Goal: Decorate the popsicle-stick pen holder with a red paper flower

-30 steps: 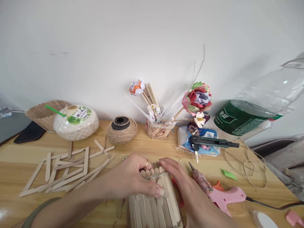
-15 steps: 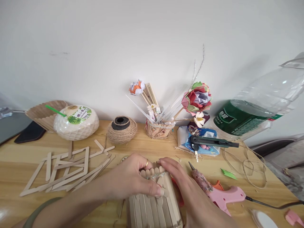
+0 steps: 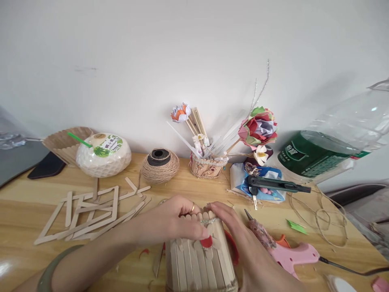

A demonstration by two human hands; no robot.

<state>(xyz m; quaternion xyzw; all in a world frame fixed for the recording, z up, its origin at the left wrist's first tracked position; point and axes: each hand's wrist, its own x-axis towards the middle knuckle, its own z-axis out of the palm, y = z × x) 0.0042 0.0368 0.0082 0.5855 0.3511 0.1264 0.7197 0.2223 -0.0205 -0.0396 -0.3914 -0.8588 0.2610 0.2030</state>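
Observation:
A box made of upright craft sticks (image 3: 194,267) stands in front of me, with a glittery trim (image 3: 209,221) near its top edge. Over the top left of the box, my left hand (image 3: 174,223) is closed on it, fingers behind and thumb on the front. Beneath that thumb tip a round red piece (image 3: 207,243) sits among small rounded wooden pieces (image 3: 216,243) on the box front. My right hand (image 3: 240,235) wraps the right side, its fingertips on the top edge. The far side of the box is hidden.
Loose craft sticks (image 3: 91,221) lie left. Behind are a twine spool (image 3: 161,170), a coconut (image 3: 103,160) and a flower holder (image 3: 207,167). Rightward are a pink glue gun (image 3: 291,255) with a cord, a utility knife (image 3: 278,183) and a large bottle (image 3: 316,154).
My left thumb has shifted slightly up on the box front, and the round red piece now shows below it. Both hands keep hold of the box. The view has shifted a little.

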